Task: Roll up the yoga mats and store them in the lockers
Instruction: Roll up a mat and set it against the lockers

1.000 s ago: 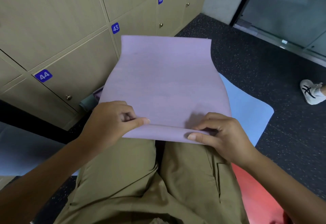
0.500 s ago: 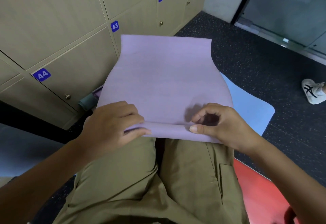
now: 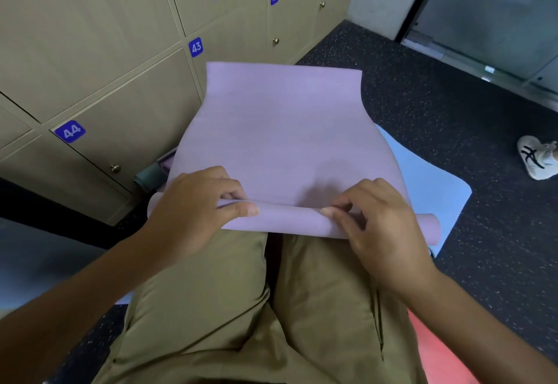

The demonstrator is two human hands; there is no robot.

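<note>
On lap: lilac mat, near edge rolled

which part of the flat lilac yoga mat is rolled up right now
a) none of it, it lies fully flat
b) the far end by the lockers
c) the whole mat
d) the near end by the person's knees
d: the lilac yoga mat has a small roll only at its near edge, gripped by the left hand and the right hand, while the far end by the beige lockers lies flat.

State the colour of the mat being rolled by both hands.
Pale lilac: the mat, plain and unpatterned, seen best in the head view.
</note>
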